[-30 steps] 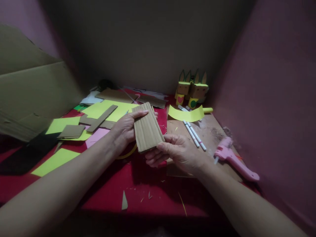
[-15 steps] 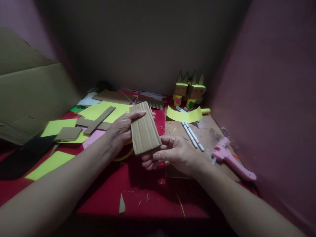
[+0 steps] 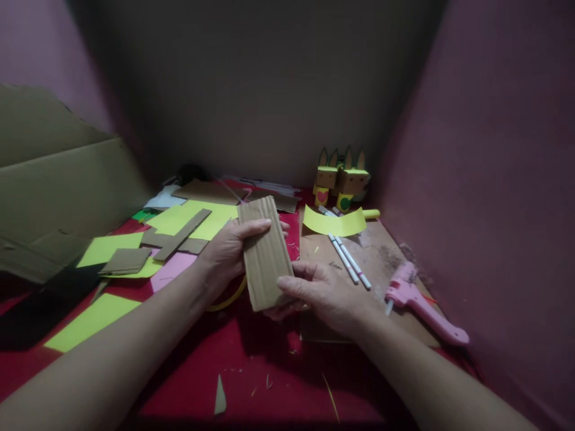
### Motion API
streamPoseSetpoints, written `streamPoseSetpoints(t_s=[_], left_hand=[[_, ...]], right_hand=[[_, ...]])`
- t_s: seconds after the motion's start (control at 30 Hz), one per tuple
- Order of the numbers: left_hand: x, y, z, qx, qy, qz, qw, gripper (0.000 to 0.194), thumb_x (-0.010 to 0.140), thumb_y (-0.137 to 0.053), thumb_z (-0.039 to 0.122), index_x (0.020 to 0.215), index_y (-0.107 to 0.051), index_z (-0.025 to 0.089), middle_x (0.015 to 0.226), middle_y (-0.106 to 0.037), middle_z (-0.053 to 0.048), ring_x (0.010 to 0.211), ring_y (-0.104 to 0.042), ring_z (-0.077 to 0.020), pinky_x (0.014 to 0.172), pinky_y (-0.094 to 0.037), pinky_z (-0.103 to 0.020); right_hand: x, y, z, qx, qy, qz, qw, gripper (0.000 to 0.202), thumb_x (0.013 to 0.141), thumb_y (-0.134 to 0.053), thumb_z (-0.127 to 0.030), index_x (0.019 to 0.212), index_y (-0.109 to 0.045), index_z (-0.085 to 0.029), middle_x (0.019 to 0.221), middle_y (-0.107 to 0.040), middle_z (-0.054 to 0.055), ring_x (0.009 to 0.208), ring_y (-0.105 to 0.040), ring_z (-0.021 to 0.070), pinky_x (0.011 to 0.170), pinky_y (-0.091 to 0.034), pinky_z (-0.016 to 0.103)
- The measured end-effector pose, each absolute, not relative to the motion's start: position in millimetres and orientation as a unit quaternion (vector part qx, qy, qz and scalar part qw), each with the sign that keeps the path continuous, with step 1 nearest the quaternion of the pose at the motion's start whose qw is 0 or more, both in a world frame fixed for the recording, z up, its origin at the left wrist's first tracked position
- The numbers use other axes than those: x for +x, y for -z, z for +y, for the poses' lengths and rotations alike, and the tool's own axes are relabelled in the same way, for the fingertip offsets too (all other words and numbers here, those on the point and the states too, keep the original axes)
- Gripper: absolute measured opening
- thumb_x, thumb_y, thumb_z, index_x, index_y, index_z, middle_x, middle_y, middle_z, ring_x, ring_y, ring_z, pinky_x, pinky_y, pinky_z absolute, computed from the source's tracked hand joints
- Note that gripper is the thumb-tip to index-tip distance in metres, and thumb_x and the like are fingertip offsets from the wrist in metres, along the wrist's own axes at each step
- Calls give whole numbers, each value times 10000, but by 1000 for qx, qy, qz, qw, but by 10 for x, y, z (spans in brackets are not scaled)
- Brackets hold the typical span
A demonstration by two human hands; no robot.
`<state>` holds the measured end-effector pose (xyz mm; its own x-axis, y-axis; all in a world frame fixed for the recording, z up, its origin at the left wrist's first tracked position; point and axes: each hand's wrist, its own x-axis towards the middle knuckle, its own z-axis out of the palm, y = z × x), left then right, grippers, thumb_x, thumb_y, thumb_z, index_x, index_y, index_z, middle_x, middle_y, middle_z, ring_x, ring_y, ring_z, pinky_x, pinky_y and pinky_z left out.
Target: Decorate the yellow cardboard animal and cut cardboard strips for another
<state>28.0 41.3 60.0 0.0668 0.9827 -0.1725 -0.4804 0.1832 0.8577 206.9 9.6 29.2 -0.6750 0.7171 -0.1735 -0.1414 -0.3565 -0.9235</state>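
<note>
A rectangular cardboard piece (image 3: 268,263) with ridged lines is held up over the red table, its lower end tilted toward me. My left hand (image 3: 229,245) grips its left side, thumb flat on the upper face and fingers behind, their tips showing past the right edge. At the lower right corner, my right hand (image 3: 317,290) pinches it, thumb on the face and fingers underneath. Part of a yellow ring (image 3: 229,297) shows behind the cardboard. Right of the hands, a curved yellow paper strip (image 3: 335,221) and white pens (image 3: 348,260) rest on a board (image 3: 323,329).
A pink glue gun (image 3: 420,305) lies on the board's right side. Two cardboard figures (image 3: 339,182) stand at the back. Yellow sheets (image 3: 96,320) and cardboard strips (image 3: 182,234) spread over the left. A large cardboard box (image 3: 67,197) stands far left, and pink walls flank both sides.
The cardboard is now turned more upright, with its face more toward me. My right thumb has moved onto its lower right face. The whole scene sits slightly lower in view.
</note>
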Motion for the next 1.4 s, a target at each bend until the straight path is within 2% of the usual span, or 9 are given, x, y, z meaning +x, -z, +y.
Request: streamPoseSetpoints(t_s=[0.17,0.3,0.43,0.53,0.7,0.8,0.9,1.07,1.4], left_hand=[[405,-631,225,398,-560,375,622,156,736,-757,189,867,-769,104,742,-766,-90,596,-680,-176,577,-614,-255],[461,-628,132,441,-536,358,625,157,736,-767,247,833,-789,126,685,-754,-74,585,-683,-180,574,-602,-247],[442,-604,121,451,-533,339,630,169,704,-817,267,818,-795,144,683,-762,-58,563,-681,-176,553,-597,-250],[408,-606,131,456,-528,313,645,182,705,-833,275,837,-794,156,772,-789,-59,626,-703,-186,583,-611,-262],[380,-600,159,451,-523,303,656,240,657,-879,267,852,-795,154,845,-801,-83,709,-718,-201,658,-615,-267],[377,-535,185,437,-534,294,661,357,597,-928,289,904,-795,165,894,-799,-84,783,-723,-208,709,-610,-262],[375,-456,205,428,-528,299,670,400,524,-968,329,828,-784,144,798,-769,-78,710,-703,-195,659,-588,-255],[372,-407,218,417,-526,327,665,413,479,-979,368,723,-753,123,719,-727,-75,662,-665,-184,636,-565,-260],[385,-393,228,374,-513,368,680,450,461,-967,409,726,-748,118,661,-727,-84,584,-678,-211,542,-594,-292]], right_hand=[[2044,-273,73,-290,-790,-456,289,501,601,-922,-376,995,-719,-142,815,-743,29,698,-703,157,779,-567,335],[1978,-176,42,-233,-844,-398,274,543,573,-923,-388,992,-693,-132,799,-744,50,699,-717,186,811,-563,394],[1939,-149,33,-248,-830,-411,286,518,580,-906,-434,928,-679,-124,712,-720,39,602,-691,164,737,-566,368],[1959,-227,32,-294,-800,-439,284,449,583,-893,-406,868,-684,-129,728,-712,32,633,-680,150,768,-552,346],[2017,-557,-4,-391,-717,-516,258,121,764,-704,-223,693,-615,-180,606,-608,-29,621,-612,128,713,-509,272],[2028,-730,-24,-433,-645,-583,238,182,776,-645,-117,621,-590,-196,591,-547,-43,596,-524,116,660,-474,240],[2018,-705,-25,-442,-606,-618,235,171,793,-619,-134,637,-589,-198,607,-541,-28,602,-496,127,606,-427,237],[1979,-430,-10,-382,-627,-610,299,78,764,-618,-195,711,-562,-204,636,-509,-38,607,-472,129,613,-409,259],[1863,-241,11,-375,-702,-526,299,137,742,-664,-205,735,-527,-204,608,-539,-56,541,-524,98,602,-460,259]])
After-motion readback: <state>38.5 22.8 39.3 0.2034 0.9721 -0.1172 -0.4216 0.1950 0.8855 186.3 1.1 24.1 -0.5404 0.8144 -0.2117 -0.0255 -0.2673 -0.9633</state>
